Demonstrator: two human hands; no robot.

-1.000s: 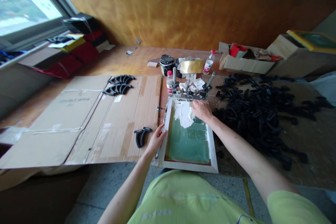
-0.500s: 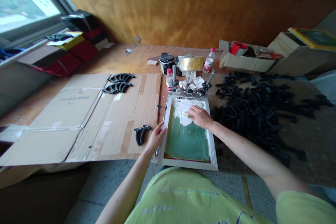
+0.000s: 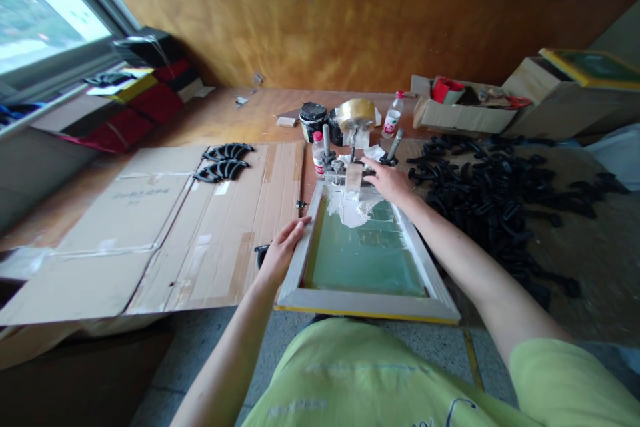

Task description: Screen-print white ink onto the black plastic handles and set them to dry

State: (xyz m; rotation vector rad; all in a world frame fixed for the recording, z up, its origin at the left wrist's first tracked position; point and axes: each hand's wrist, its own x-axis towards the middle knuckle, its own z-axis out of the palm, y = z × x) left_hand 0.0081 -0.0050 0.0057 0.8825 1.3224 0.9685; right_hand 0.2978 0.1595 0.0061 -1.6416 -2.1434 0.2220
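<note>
A screen-printing frame (image 3: 360, 301) with green mesh (image 3: 365, 260) is tilted, its near edge raised. White ink (image 3: 350, 210) lies across the far part of the mesh. My left hand (image 3: 286, 245) grips the frame's left rail. At the far end, my right hand (image 3: 389, 181) has its fingers apart just right of a pale squeegee (image 3: 353, 179). The squeegee leans upright against the metal hinge clamp (image 3: 335, 177), its lower end in the ink. Whether a fingertip still touches it, I cannot tell. What lies under the frame is hidden.
Right of the frame is a heap of black curved handles (image 3: 480, 207). Rows of similar handles (image 3: 225, 161) lie on cardboard (image 3: 200, 233) at left. Behind the clamp stand bottles (image 3: 393, 115), an ink tub (image 3: 313, 121) and a tape roll (image 3: 356, 115). An open carton (image 3: 463, 113) sits back right.
The frame's near edge has risen. My right hand has moved from the mesh to the far end and opened off the squeegee, which now leans at the clamp. My left hand has lifted with the rail.
</note>
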